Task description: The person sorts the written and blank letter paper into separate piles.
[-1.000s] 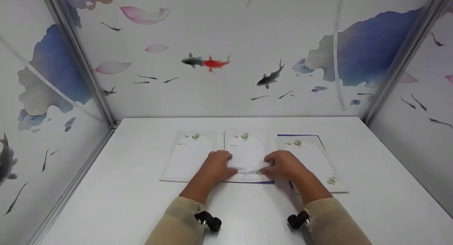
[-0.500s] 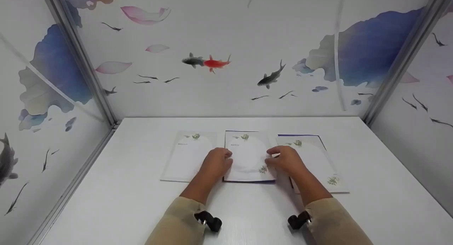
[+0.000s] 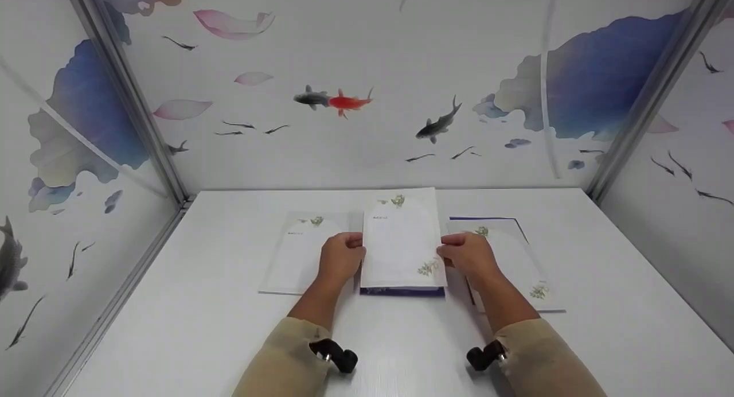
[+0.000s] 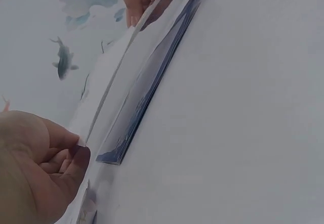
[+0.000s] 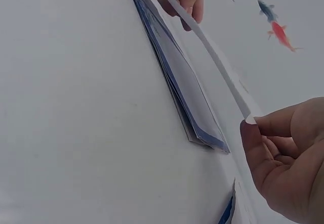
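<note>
A thin stack of white printed paper [image 3: 401, 242], with green plant designs at the top and lower right, is raised over the middle of the table. My left hand [image 3: 340, 259] pinches its left edge between thumb and fingers. At the opposite edge, my right hand [image 3: 471, 256] does the same. Both wrist views show the stack's long near edge [image 4: 112, 85] spanning the two hands, apart from what lies below. Beneath it is a flat, layered item with a purple-blue border [image 3: 401, 292], mostly hidden in the head view; in the right wrist view its blue edge [image 5: 169, 75] shows.
A similar white printed sheet or stack [image 3: 284, 262] lies left of the hands, partly under the left forearm. Another, with a purple edge behind it [image 3: 510, 265], lies slightly turned on the right. Patterned panels [image 3: 367, 150] enclose the white table [image 3: 200, 339].
Both hands lifted the middle paper stack up and away from me, uncovering more purple-blue border below. One second ago the paper lay low, with its lower part creased between the hands.
</note>
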`<state>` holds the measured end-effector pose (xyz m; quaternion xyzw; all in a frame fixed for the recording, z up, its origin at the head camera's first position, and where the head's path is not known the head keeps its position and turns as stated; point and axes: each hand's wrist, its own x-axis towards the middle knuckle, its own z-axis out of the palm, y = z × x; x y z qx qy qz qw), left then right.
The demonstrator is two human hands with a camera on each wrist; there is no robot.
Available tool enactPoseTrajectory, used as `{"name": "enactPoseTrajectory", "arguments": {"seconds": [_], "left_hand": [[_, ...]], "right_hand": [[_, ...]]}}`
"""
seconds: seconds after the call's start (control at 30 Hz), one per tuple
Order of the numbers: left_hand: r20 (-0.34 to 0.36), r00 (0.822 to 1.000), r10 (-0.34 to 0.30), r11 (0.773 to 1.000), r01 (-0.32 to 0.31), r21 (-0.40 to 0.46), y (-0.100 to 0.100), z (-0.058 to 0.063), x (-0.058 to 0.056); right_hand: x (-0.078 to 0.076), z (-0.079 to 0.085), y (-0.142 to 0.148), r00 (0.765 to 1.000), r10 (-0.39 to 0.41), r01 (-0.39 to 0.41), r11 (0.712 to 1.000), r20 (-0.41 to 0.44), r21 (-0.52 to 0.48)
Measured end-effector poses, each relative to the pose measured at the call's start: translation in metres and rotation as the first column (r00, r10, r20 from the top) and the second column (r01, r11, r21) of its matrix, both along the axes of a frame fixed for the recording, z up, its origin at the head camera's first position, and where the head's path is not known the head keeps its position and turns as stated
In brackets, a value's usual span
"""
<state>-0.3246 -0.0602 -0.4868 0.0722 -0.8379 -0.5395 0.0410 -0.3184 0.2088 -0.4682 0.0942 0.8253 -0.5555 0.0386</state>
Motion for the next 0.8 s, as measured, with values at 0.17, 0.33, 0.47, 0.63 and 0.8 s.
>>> {"name": "enactPoseTrajectory", "arguments": {"seconds": [0.17,0.33,0.47,0.63,0.8], "left_hand": [[0.047,0.999,0.023,0.999,-0.025,0.028,-0.003,0.006,0.001],[0.068,0.996,0.065,0.998,-0.066,0.01,-0.014,0.01,0.0],[0.076,0.992,0.097,0.995,-0.097,0.001,-0.03,0.012,-0.002],[0.092,0.99,0.111,0.994,-0.109,-0.028,-0.058,0.013,0.0],[0.11,0.987,0.118,0.991,-0.111,-0.069,-0.095,0.015,0.006]], "right_hand": [[0.0,0.001,-0.005,1.0,-0.009,0.009,1.0,-0.005,-0.03],[-0.003,0.001,-0.021,0.999,-0.026,0.027,0.999,0.025,-0.042],[-0.005,0.002,-0.039,0.999,-0.024,0.027,0.996,0.038,-0.081],[-0.003,0.006,-0.069,0.998,-0.019,0.028,0.988,0.056,-0.154],[-0.001,0.005,-0.106,0.999,-0.012,0.023,0.977,0.05,-0.211]]}}
